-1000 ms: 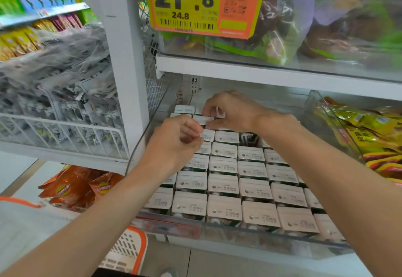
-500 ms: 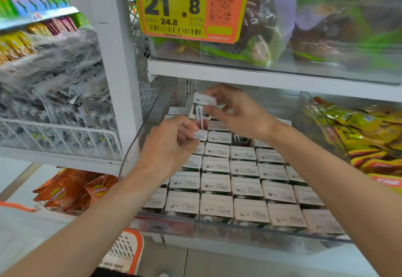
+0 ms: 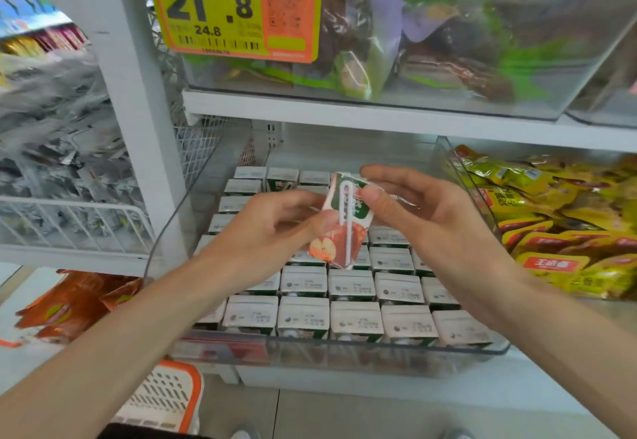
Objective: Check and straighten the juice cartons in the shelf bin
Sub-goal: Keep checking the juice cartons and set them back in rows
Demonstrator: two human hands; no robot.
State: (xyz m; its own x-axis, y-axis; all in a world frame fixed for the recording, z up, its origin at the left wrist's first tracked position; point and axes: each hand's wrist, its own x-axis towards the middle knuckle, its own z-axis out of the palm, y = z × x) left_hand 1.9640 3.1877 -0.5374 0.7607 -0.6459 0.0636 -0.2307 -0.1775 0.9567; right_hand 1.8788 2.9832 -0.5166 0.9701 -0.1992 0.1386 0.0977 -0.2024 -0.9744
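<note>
Both hands, left hand (image 3: pixel 272 232) and right hand (image 3: pixel 424 218), pinch one juice carton (image 3: pixel 344 221) (tilted) above the bin (image 3: pixel 344 352)

My bare forearms reach forward; my left hand (image 3: pixel 272 232) and right hand (image 3: pixel 431 221) meet mid-air, both pinching the same carton (image 3: pixel 351 223) between thumb and fingers.

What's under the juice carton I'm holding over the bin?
Rows of upright cartons in the clear bin, tops showing. The ones directly beneath the held carton, left hand and right hand are covered.
</note>
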